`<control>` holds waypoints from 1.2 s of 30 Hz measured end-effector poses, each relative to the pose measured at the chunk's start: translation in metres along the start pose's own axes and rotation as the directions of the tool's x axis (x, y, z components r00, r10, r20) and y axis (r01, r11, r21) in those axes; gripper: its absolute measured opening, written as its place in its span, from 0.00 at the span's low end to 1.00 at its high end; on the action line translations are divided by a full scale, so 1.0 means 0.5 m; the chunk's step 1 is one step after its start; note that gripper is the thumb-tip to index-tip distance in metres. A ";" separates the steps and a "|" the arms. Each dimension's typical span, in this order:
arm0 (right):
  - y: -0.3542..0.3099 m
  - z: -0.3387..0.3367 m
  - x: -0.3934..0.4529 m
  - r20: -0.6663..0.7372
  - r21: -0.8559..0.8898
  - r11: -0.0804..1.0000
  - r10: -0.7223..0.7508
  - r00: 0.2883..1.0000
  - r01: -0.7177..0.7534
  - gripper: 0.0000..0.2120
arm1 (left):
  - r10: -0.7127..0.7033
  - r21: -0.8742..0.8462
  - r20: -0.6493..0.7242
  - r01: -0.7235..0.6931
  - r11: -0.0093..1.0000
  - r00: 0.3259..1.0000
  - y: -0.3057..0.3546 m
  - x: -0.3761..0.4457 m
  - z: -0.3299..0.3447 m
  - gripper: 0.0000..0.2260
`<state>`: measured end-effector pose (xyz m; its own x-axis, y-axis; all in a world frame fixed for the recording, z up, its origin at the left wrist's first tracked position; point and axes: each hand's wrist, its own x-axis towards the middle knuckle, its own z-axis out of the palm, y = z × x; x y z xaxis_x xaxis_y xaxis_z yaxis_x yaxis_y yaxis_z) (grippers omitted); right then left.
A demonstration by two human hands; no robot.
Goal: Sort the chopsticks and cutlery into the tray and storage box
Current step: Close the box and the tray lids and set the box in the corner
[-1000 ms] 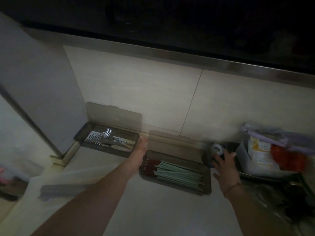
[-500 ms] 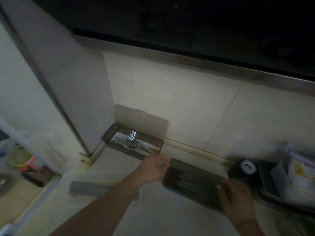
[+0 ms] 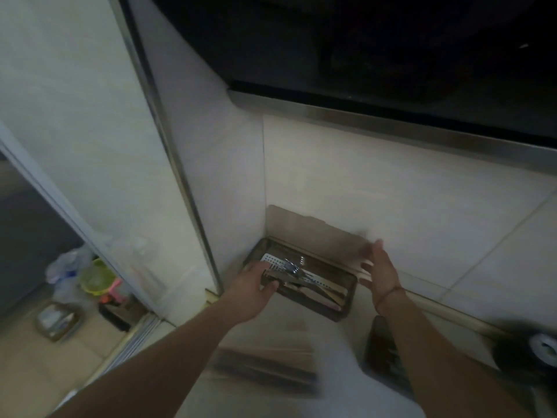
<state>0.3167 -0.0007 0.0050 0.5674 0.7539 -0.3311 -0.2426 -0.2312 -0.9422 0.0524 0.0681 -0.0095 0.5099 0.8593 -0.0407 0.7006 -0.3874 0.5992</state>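
In the counter's corner sits the dark cutlery box, its clear lid standing open against the wall. Inside lie metal cutlery and a perforated insert. My left hand grips the box's front left edge, thumb over the wall. My right hand hovers with straight fingers at the box's right end, beside the lid's edge and holding nothing. The closed, dark chopstick box lies to the right, partly hidden by my right forearm.
A blurred dark flat bundle lies on the counter near me. A roll of tape sits at the far right. A tall panel walls off the left side. Bags and containers stand on the floor below left.
The chopstick box's lid went from open to closed. Both hands left that box and moved left to the cutlery box, and the view swung left with them.
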 end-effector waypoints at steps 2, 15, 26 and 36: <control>0.007 0.010 -0.013 -0.047 0.025 0.998 -0.056 0.997 0.057 0.28 | 0.206 0.022 -0.088 -0.205 0.979 0.975 -0.008 0.002 -0.022 0.26; 0.080 0.084 -0.027 0.428 -0.890 -0.194 -0.041 0.903 0.413 0.36 | 0.479 0.124 0.081 -0.485 0.865 0.874 -0.090 -0.027 -0.014 0.18; 0.092 0.177 0.022 0.431 -0.883 -0.221 -0.029 0.902 0.415 0.40 | 0.489 0.300 0.459 -0.647 0.701 0.742 -0.101 -0.163 0.038 0.38; -0.104 0.006 -0.117 0.498 -0.852 -0.240 -0.093 0.862 0.466 0.42 | 0.404 0.350 0.509 -0.612 0.709 0.760 -0.062 -0.172 0.021 0.45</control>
<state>0.2935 -0.0309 0.0733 0.1204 0.9777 -0.1721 0.9927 -0.1172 0.0283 -0.0079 0.0025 -0.0332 0.9249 0.3260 -0.1957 0.3594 -0.9176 0.1698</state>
